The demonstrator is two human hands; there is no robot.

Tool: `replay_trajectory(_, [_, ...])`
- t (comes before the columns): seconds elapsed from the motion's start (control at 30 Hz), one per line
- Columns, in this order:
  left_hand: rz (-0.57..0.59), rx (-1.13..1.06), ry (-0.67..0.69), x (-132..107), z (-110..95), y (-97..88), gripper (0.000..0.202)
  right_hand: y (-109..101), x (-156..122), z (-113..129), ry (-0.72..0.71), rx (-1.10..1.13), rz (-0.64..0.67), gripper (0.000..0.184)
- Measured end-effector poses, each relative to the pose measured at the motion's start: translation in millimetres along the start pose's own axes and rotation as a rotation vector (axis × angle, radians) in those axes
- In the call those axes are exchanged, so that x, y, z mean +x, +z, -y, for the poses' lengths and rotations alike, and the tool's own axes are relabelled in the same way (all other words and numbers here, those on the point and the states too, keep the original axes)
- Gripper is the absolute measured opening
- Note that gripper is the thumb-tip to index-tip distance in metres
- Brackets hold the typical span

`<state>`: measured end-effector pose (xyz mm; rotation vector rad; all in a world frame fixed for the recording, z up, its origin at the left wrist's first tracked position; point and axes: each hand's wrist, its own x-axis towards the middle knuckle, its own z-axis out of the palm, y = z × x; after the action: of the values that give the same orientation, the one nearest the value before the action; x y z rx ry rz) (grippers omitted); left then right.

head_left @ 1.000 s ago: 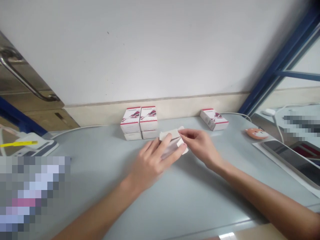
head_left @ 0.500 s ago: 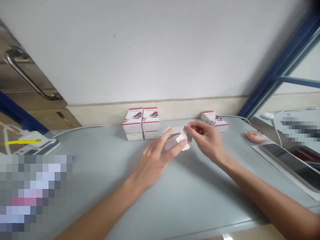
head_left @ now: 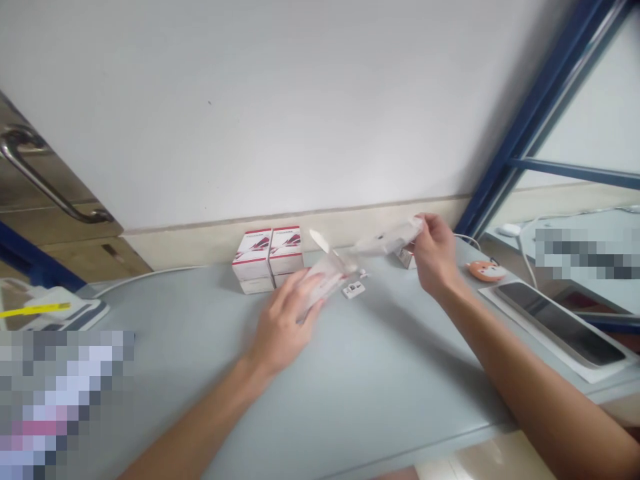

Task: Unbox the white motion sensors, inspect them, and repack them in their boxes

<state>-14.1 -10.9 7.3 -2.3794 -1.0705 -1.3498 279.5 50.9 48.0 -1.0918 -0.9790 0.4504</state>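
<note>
My left hand [head_left: 283, 325] rests low on the grey table [head_left: 350, 380], its fingers closed round a small opened white box [head_left: 324, 271] with a raised flap. My right hand [head_left: 436, 257] is lifted to the right and pinches the end of a long white insert [head_left: 387, 240] drawn out of that box; the insert is blurred. A small white part [head_left: 354, 289] lies on the table just below the box's mouth.
Red-and-white boxes [head_left: 267, 258] are stacked against the wall behind my left hand; another sits partly hidden behind my right hand. An orange animal-shaped thing [head_left: 485, 271] and a dark tablet [head_left: 560, 323] lie at right. A white device with a yellow strip [head_left: 47, 310] sits far left.
My right hand has moved up and right, pulling the white insert out of the box. A small white part now lies on the table. The view has shifted a little.
</note>
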Motion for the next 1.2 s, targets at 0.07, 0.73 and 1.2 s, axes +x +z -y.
replay_trajectory(0.07, [-0.036, -0.031, -0.043, 7, 2, -2.9, 0.046, -7, 16, -8, 0.111, 0.132, -0.068, 0.027])
replay_trajectory(0.73, [0.514, -0.292, -0.606, 106, 17, 72.1, 0.050, -18, 33, -23, 0.347, 0.141, -0.229, 0.013])
replay_trajectory(1.2, [0.602, -0.253, -0.596, 114, 35, 96.1, 0.046, -17, 29, -26, 0.280, 0.020, -0.273, 0.006])
